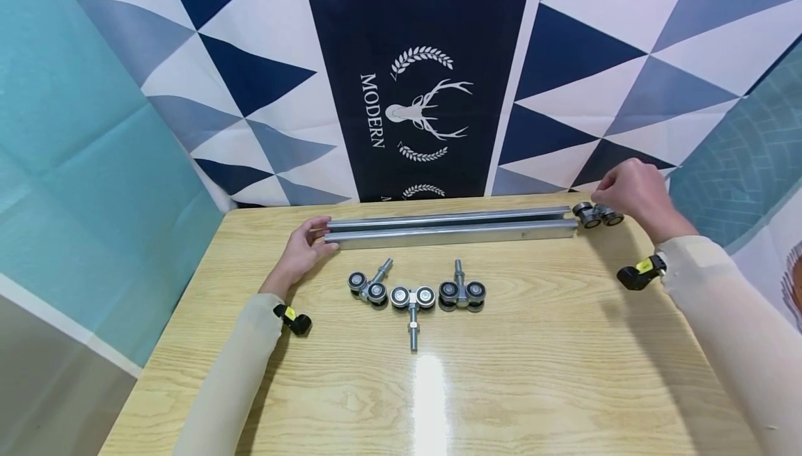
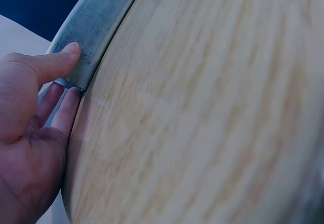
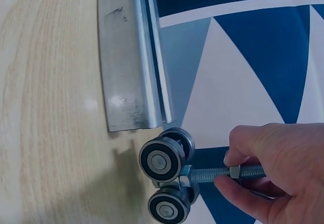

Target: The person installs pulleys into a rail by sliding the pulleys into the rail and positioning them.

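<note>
A slotted metal track (image 1: 451, 235) lies lengthwise near the table's back edge. At its left end, my left hand (image 1: 303, 250) holds it, with the thumb on the near face and fingers around the end. In the left wrist view the thumb lies on the track's side (image 2: 96, 29). Just past the right end, my right hand (image 1: 635, 195) pinches the threaded bolt (image 3: 210, 175) of a roller trolley (image 1: 595, 215). The trolley's black-and-silver wheels (image 3: 161, 160) face the track's open end, close to it but outside it in the right wrist view.
Three more roller trolleys lie on the wooden table (image 1: 532, 372) before the track: a left one (image 1: 368, 287), a middle one (image 1: 413, 299) with its bolt toward me, and a right one (image 1: 461, 293). Patterned cloth (image 1: 263, 94) hangs behind the table.
</note>
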### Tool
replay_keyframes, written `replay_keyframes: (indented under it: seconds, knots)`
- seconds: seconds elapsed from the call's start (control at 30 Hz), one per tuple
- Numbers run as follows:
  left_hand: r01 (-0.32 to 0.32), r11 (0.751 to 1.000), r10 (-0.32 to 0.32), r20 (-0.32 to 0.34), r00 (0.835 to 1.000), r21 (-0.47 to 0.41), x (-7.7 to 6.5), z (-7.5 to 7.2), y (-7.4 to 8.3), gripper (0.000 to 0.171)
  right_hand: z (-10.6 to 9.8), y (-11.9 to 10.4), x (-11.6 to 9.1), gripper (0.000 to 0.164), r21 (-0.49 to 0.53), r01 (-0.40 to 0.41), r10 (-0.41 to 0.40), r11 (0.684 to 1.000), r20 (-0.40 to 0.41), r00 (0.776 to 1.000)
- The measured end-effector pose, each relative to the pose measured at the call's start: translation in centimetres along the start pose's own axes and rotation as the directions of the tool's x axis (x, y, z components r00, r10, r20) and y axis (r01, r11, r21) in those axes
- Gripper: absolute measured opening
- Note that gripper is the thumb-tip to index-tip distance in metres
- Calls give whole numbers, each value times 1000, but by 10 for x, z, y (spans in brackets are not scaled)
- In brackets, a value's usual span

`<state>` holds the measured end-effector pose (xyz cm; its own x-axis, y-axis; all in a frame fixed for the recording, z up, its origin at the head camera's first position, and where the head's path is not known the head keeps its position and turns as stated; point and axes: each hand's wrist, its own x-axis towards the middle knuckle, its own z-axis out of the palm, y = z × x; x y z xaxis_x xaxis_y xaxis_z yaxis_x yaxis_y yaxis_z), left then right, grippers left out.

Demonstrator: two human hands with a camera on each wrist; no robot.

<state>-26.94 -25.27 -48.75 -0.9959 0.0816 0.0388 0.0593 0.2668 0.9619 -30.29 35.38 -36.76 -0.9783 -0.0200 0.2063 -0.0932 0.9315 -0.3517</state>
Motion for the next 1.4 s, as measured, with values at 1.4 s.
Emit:
replay_keyframes:
  seconds: [1.4]
  knots:
    - [27, 1000, -26, 6, 1000, -9, 0, -1, 1, 65, -1, 2, 7, 18, -57, 72, -52, 996, 297, 953]
